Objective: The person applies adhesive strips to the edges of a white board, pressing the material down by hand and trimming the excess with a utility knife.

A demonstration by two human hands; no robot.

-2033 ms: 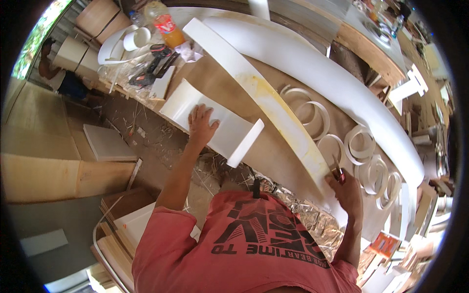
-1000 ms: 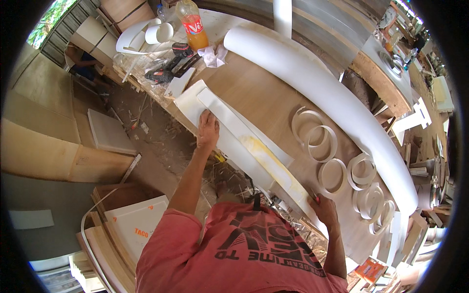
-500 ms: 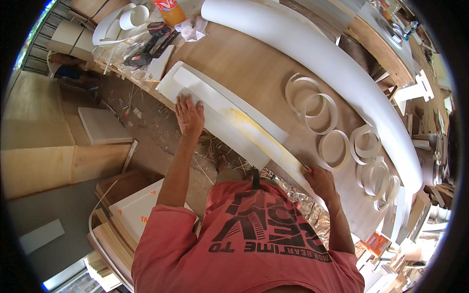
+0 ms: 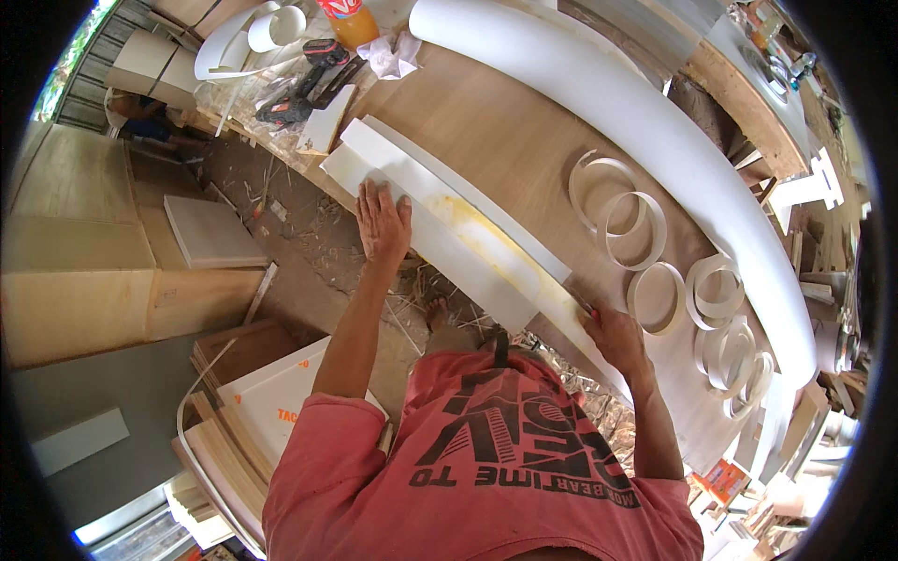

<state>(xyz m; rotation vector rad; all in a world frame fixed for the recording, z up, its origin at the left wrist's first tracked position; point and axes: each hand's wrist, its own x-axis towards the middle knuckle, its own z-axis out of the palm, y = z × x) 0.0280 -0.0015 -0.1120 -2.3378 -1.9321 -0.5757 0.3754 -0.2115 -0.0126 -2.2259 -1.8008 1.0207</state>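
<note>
My left hand (image 4: 384, 224) lies flat, fingers stretched, on a wide white panel (image 4: 468, 271) near its left end. Along this panel runs a narrower white strip (image 4: 421, 180) with a yellowish smear (image 4: 491, 238), perhaps glue, over its middle and right part. Near the strip's right end, my right hand (image 4: 617, 338) is closed around a small slim tool (image 4: 589, 308); most of it is hidden in the fingers, so its kind does not show. The pieces rest along the near edge of a brown wooden tabletop (image 4: 486, 112).
Several rolled white edging bands (image 4: 657, 297) stand right of the strip. Behind them curves a long white panel (image 4: 636, 122). A cordless drill (image 4: 304, 93), crumpled paper (image 4: 391, 56) and an orange drink bottle (image 4: 348, 26) occupy the far left. Wooden cabinets (image 4: 75, 280) stand left; scraps litter the floor.
The whole view has shifted slightly, moving the scene right. The red part of the tool seen earlier at my right hand is now mostly hidden. My left hand stays flat on the panel.
</note>
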